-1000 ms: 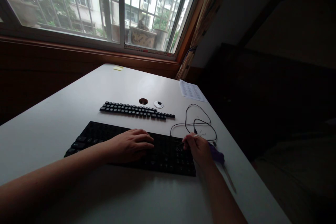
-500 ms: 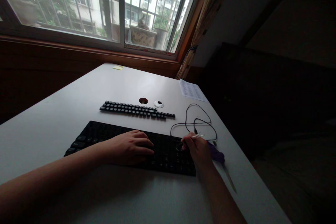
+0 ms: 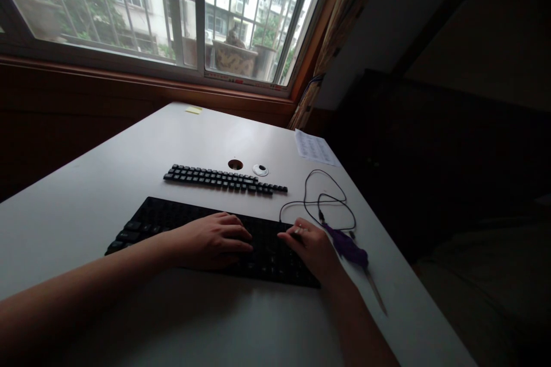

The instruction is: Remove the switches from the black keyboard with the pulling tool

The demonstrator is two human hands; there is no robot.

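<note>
A black keyboard [image 3: 275, 266] lies on the white desk, many of its keycaps off at the upper left and several in place along the lower left and right. My left hand [image 3: 213, 238] rests palm down across its middle, fingers stretched out and holding nothing. Over the keyboard's right end, my right hand [image 3: 312, 243] is closed in a pinch on a small keycap puller [image 3: 300, 230], of which only a pale bit shows. Beyond the keyboard, loose black keycaps [image 3: 215, 178] stand in rows.
Right of the keyboard lies a purple-handled tool [image 3: 350, 249] with a thin metal blade, beside a coiled black cable [image 3: 329, 202]. A round cable hole [image 3: 235, 165], its loose cover [image 3: 260, 170], a printed sheet [image 3: 316, 148] and yellow notes [image 3: 193, 109] are farther back.
My right hand has shifted left and turned, so the puller's pale handle and wires are now mostly hidden. More of the purple-handled tool shows. My left hand has stayed put.
</note>
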